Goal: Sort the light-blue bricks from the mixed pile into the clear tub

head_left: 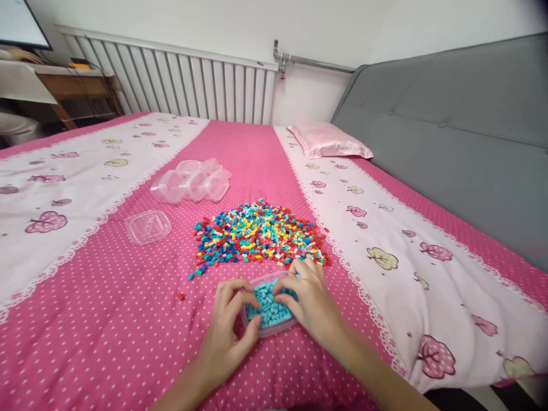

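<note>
A clear plastic container (pixel 274 329) filled with small light-blue toy bricks (pixel 273 311) rests on the bed close to me. My left hand (pixel 231 325) curls round the container's left side, its thumb and fingertips at the rim and over the bricks. From the right, my right hand (pixel 310 299) reaches over the container, thumb and index fingertips close together at the bricks; whatever may be between them is hidden. Just beyond both hands spreads a heap of mixed toy bricks (pixel 261 231) in red, blue, yellow, teal and white.
Several clear plastic containers (pixel 190 181) lie beyond the heap at left, with a clear lid (pixel 149 226) nearer. A stray red brick (pixel 181 297) lies left of my hands. Further off are a pink pillow (pixel 327 141), grey headboard (pixel 449 103), radiator (pixel 184 74) and a person's hand (pixel 25 55) at a desk.
</note>
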A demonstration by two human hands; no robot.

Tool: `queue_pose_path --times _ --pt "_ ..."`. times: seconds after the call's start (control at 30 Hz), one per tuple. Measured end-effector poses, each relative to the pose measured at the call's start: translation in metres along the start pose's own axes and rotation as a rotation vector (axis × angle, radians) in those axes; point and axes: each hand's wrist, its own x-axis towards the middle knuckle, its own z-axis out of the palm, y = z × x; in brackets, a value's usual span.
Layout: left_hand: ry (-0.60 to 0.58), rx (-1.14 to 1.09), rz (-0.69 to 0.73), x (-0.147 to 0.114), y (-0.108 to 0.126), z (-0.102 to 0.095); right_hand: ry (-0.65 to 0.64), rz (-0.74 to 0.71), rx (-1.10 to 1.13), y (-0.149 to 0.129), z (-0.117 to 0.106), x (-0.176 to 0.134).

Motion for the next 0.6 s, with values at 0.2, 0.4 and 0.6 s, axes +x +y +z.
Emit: queue_pose_path --times 0.2,0.4,0.6 --pt "0.014 0.015 0.0 -0.0006 0.0007 -0.0013 -0.002 -0.015 -0.011 -0.0022 0.0037 -0.0009" --pt "0.011 0.027 -0.009 -0.0003 0.0004 -0.0008 -0.035 -0.047 -0.003 0.0011 -0.0004 -0.002" --pt "0.015 0.034 -0.004 0.0004 0.0004 -0.0006 -0.01 -0.069 -0.024 0.002 0.0017 -0.002"
